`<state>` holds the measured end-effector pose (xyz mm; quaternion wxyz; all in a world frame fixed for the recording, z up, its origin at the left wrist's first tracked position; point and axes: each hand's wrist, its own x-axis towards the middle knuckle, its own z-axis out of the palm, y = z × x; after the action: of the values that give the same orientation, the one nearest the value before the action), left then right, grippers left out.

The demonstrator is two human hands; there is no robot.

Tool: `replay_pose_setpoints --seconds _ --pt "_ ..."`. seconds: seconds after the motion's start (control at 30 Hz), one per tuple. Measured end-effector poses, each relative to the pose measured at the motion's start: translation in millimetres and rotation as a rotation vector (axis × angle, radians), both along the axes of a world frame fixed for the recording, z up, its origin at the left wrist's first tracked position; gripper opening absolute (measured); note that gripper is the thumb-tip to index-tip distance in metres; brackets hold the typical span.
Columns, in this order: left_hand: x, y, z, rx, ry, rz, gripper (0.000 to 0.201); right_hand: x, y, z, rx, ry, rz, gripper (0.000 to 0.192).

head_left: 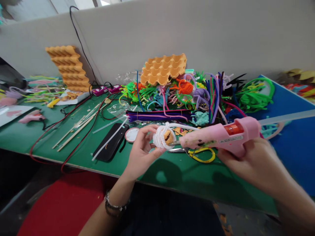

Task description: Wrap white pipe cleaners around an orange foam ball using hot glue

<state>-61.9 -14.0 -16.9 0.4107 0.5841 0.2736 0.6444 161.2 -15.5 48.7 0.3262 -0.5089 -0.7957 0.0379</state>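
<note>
Between the thumb and fingers of my left hand (145, 152) is a small egg-carton cup wrapped in white pipe cleaner (159, 137). Its orange-tan inside shows on the right, and a loose white end runs off toward the right. My right hand (248, 160) is closed around the handle of a pink glue gun (216, 134). The gun's metal nozzle points left and meets or nearly meets the cup's tan part. A clear glue stick (287, 116) sticks out of the gun's back. Below the nozzle, yellow-handled scissors (203, 155) lie on the green table.
Orange egg trays (164, 68) stand at the back, above heaps of coloured pipe cleaners (157, 98). Left of my hands lie a black phone (110, 142), wooden sticks (78, 129) and red cables (66, 123). Another pink glue gun (31, 116) rests far left. A blue board (290, 98) fills the right side.
</note>
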Motion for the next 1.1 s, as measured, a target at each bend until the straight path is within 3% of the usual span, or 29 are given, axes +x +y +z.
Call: replay_pose_setpoints --seconds 0.43,1.1 --pt "0.0 -0.1 -0.6 -0.018 -0.006 0.004 0.030 4.6 -0.8 -8.4 0.086 -0.045 0.008 0.024" --pt "0.2 -0.3 -3.3 -0.024 -0.020 -0.007 0.029 0.5 0.5 -3.3 0.075 -0.018 0.019 0.025"
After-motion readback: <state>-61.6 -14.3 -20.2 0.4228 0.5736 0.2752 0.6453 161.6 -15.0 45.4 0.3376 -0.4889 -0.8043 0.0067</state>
